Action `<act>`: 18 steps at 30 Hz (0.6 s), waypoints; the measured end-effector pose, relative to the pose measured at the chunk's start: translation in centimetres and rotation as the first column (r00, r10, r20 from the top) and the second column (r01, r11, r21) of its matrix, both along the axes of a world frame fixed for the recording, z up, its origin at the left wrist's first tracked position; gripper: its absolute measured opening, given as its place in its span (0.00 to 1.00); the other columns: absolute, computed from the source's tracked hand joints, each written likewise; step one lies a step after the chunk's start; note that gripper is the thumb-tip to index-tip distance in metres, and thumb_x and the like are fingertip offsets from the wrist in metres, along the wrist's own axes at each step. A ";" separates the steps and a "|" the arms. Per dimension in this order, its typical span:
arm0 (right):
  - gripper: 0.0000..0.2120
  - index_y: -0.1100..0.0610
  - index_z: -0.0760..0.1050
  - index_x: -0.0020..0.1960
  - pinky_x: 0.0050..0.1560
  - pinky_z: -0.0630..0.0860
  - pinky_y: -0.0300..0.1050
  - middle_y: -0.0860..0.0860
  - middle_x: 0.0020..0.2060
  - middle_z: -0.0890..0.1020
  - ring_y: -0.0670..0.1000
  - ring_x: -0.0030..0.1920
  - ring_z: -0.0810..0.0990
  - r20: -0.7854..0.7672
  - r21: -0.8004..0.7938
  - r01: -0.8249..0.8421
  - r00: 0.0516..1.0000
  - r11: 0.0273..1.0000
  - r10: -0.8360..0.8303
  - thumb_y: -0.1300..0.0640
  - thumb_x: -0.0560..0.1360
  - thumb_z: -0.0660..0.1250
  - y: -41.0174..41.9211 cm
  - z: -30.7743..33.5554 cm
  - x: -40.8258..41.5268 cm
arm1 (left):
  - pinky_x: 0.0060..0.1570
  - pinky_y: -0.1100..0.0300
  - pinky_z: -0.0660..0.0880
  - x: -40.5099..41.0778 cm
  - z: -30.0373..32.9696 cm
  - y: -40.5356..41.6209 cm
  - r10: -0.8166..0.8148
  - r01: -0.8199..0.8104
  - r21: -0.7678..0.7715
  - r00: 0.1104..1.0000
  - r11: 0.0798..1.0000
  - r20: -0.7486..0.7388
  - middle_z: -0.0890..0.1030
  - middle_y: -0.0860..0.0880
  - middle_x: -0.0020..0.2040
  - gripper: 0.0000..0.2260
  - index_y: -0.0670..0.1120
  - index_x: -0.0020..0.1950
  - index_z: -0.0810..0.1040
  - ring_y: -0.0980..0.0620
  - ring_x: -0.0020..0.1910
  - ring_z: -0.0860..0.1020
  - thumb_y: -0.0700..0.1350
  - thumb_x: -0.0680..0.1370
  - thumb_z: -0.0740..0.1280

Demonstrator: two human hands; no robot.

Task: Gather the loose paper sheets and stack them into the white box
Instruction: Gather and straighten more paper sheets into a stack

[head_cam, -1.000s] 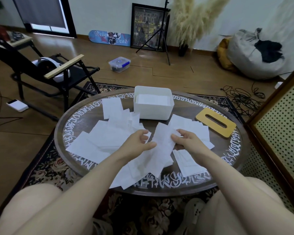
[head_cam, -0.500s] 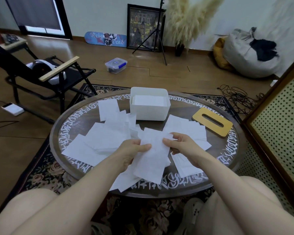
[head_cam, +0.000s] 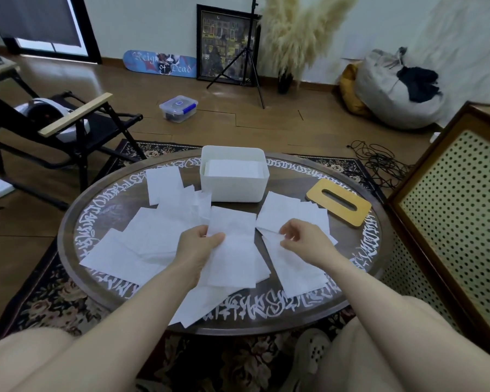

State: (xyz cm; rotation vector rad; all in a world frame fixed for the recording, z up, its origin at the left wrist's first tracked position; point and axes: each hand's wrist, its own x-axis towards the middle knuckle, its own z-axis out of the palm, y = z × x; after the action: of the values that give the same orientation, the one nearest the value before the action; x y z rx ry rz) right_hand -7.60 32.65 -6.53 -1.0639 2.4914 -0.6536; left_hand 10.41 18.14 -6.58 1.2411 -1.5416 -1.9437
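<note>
Paper sheets lie scattered over the round table in front of you, and one of them, a long sheet, is in your left hand, pinched near its left edge between thumb and fingers so that it hangs down over the sheets beneath it. Your right hand is apart from the left, off to the side above another sheet; its thumb and fingers curl toward each other with a gap between them, and you cannot tell from this view whether the thumb touches that paper. More sheets fan out to the left of your left hand, overlapping one another, and a smaller cluster lies beyond your right hand. Past the hands, at the far side of the table, stands the white box, upright, with a flat stack of paper already inside it. Just right of the box and the far cluster lies a wooden tissue-box lid with a slot cut in it. Beyond the table, a clear plastic container with blue clips sits on the wooden floor, and a folding chair stands to the left.
</note>
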 end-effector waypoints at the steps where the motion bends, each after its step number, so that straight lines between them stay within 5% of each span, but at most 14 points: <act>1: 0.11 0.52 0.75 0.56 0.54 0.74 0.49 0.49 0.51 0.78 0.51 0.53 0.76 -0.109 0.069 -0.011 0.994 0.998 0.019 0.54 0.75 0.68 0.2 -0.3 -0.9 | 0.50 0.50 0.78 0.1 0.0 -0.2 0.016 -0.016 -0.002 1.000 1.000 0.002 0.82 0.44 0.47 0.05 0.46 0.44 0.79 0.44 0.46 0.81 0.37 0.77 0.68; 6: 0.22 0.49 0.67 0.67 0.63 0.64 0.52 0.51 0.64 0.70 0.53 0.67 0.67 -0.248 0.308 0.034 0.968 0.951 0.046 0.47 0.75 0.66 1.0 -1.1 -3.1 | 0.53 0.48 0.77 0.2 0.2 -1.0 0.043 -0.043 0.011 0.999 0.999 0.017 0.82 0.44 0.48 0.06 0.46 0.44 0.78 0.42 0.48 0.80 0.37 0.78 0.66; 9: 0.25 0.50 0.66 0.68 0.62 0.67 0.52 0.51 0.63 0.70 0.54 0.64 0.69 -0.234 0.411 0.001 0.967 0.912 0.104 0.46 0.74 0.67 1.0 -1.6 -2.6 | 0.50 0.50 0.77 0.2 0.4 -1.1 0.046 -0.046 0.014 0.999 0.999 0.019 0.81 0.43 0.48 0.04 0.45 0.47 0.78 0.42 0.47 0.80 0.37 0.78 0.66; 18: 0.20 0.51 0.69 0.62 0.54 0.71 0.46 0.49 0.57 0.73 0.52 0.53 0.77 -0.181 0.392 -0.116 0.963 0.913 0.200 0.46 0.74 0.67 1.7 -1.8 0.6 | 0.54 0.47 0.77 0.1 0.6 -1.0 0.035 -0.035 0.022 0.999 0.999 0.027 0.81 0.43 0.49 0.04 0.43 0.49 0.78 0.41 0.49 0.80 0.36 0.78 0.65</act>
State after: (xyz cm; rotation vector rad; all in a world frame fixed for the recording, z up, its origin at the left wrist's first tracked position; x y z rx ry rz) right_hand -7.03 34.38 -8.28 -1.2186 2.5289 0.0009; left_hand 10.54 17.18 -5.95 1.2994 -1.5049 -1.9348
